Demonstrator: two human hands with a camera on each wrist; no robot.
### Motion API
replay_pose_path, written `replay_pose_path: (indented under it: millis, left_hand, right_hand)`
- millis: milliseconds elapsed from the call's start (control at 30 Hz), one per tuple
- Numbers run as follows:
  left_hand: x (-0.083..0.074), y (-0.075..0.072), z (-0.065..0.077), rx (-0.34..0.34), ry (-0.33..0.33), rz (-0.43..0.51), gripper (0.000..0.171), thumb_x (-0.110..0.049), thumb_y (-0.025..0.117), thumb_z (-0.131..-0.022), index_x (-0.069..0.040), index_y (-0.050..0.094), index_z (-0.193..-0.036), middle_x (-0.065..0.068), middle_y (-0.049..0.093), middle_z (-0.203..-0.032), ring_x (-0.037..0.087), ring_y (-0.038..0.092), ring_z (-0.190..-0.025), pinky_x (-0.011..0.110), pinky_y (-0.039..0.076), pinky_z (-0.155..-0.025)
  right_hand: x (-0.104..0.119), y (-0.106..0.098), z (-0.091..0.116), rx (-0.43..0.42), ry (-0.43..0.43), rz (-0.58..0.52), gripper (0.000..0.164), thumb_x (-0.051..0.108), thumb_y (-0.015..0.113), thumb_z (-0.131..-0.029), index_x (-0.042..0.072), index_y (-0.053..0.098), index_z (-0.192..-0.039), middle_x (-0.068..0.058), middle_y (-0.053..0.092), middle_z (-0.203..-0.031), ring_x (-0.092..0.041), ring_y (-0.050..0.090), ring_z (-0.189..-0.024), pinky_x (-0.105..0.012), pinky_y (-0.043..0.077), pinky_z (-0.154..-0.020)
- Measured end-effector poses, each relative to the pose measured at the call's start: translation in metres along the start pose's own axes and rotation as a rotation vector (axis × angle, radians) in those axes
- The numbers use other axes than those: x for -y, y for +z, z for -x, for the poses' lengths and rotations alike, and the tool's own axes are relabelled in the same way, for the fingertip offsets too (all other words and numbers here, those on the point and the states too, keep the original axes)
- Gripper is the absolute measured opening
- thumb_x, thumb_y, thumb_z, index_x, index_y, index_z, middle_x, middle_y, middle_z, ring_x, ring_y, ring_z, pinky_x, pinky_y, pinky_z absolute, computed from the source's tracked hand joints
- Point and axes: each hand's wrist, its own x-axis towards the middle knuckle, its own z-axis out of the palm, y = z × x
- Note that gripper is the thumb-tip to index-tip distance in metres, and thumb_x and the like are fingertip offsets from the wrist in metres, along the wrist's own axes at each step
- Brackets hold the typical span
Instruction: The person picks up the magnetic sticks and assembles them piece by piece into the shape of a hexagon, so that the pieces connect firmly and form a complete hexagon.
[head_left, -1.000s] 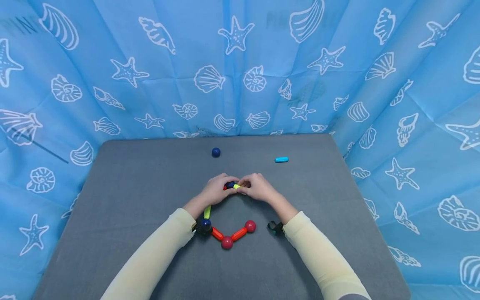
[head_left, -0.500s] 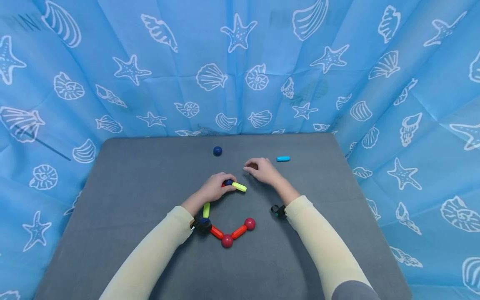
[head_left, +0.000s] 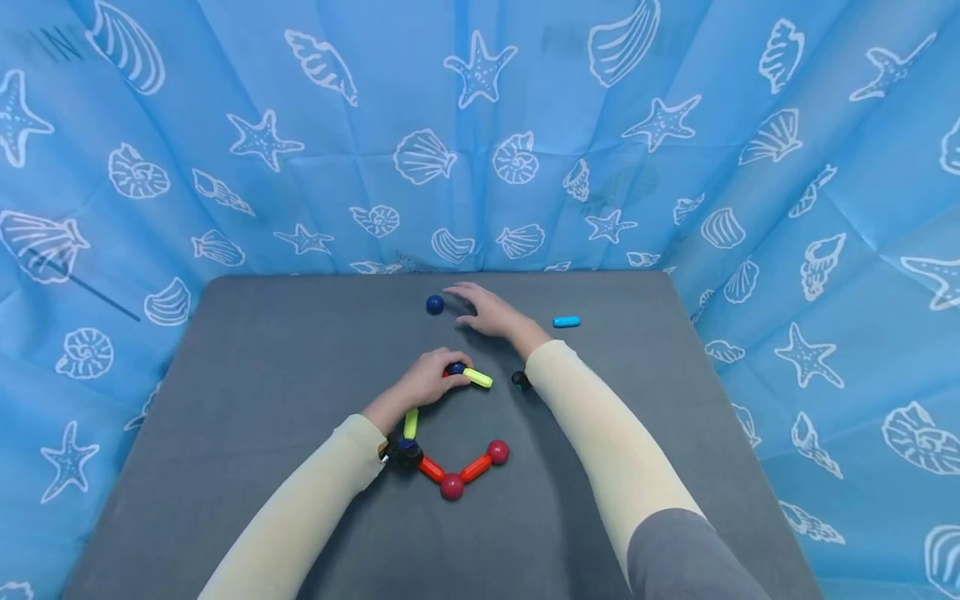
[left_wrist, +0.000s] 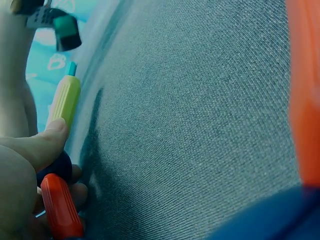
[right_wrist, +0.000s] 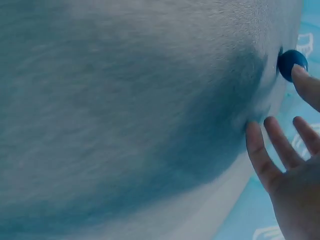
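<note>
My left hand (head_left: 426,379) grips a dark blue ball (left_wrist: 56,167) that joins a yellow-green rod (head_left: 477,377) and a red rod (left_wrist: 61,207) of a ball-and-rod building toy. The yellow-green rod sticks out to the right past the thumb. Below the left wrist, another yellow-green rod (head_left: 411,423) meets a blue ball (head_left: 408,445), partly hidden by the wrist camera. From there two red rods (head_left: 476,468) and two red balls (head_left: 452,487) form a V. My right hand (head_left: 491,312) is spread, fingers apart, just right of a loose blue ball (head_left: 435,304) near the back edge.
A light blue rod (head_left: 566,322) lies at the back right, beyond the right forearm. All pieces are on a grey cloth-covered table (head_left: 300,333). A blue curtain (head_left: 337,167) with white shells and starfish hangs behind it and along the sides.
My right hand has let go of the yellow-green rod's end, drawn back right, then reached up and left with fingers spreading toward the loose blue ball. My left hand has kept its hold.
</note>
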Motion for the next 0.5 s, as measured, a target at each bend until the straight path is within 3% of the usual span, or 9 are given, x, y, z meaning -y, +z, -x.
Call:
replay_pose_path:
  millis: [100,267,400,500]
  left_hand:
    - [0.0,-0.002,0.001,-0.008,0.006,0.003,0.021,-0.033,0.071,-0.095,-0.026,0.071,-0.115,0.003,0.064,-0.113,0.024,0.058,-0.105,0.045,0.045,-0.098]
    - [0.002,-0.001,0.0,0.001,0.019,0.003,0.021,-0.034,0.071,-0.095,-0.028,0.07,-0.115,0.001,0.063,-0.111,0.022,0.058,-0.103,0.044,0.045,-0.097]
    - [0.003,0.0,0.0,-0.001,0.025,0.019,0.019,-0.033,0.071,-0.095,-0.028,0.07,-0.114,0.001,0.063,-0.111,0.022,0.058,-0.103,0.044,0.046,-0.096]
    - [0.003,0.0,0.001,-0.004,0.021,0.025,0.019,-0.033,0.071,-0.095,-0.029,0.07,-0.114,0.002,0.063,-0.111,0.022,0.058,-0.102,0.043,0.046,-0.095]
  right_hand:
    - [0.009,0.001,-0.013,0.077,-0.035,0.035,0.065,0.015,0.063,-0.1,0.021,0.034,-0.158,-0.009,0.023,-0.167,-0.03,0.026,-0.153,-0.05,0.029,-0.119]
    - [0.015,0.003,-0.023,0.159,-0.078,0.14,0.06,0.014,0.06,-0.102,0.021,0.037,-0.157,-0.007,0.028,-0.166,-0.029,0.03,-0.151,-0.048,0.03,-0.119]
    - [0.015,0.005,-0.021,0.107,-0.102,0.199,0.041,0.012,0.061,-0.101,0.016,0.056,-0.142,-0.007,0.053,-0.148,-0.026,0.046,-0.14,-0.043,0.036,-0.115]
    - [0.013,0.007,-0.013,0.051,-0.084,0.197,0.032,0.01,0.063,-0.1,0.014,0.064,-0.131,-0.007,0.062,-0.135,-0.025,0.054,-0.131,-0.042,0.041,-0.111]
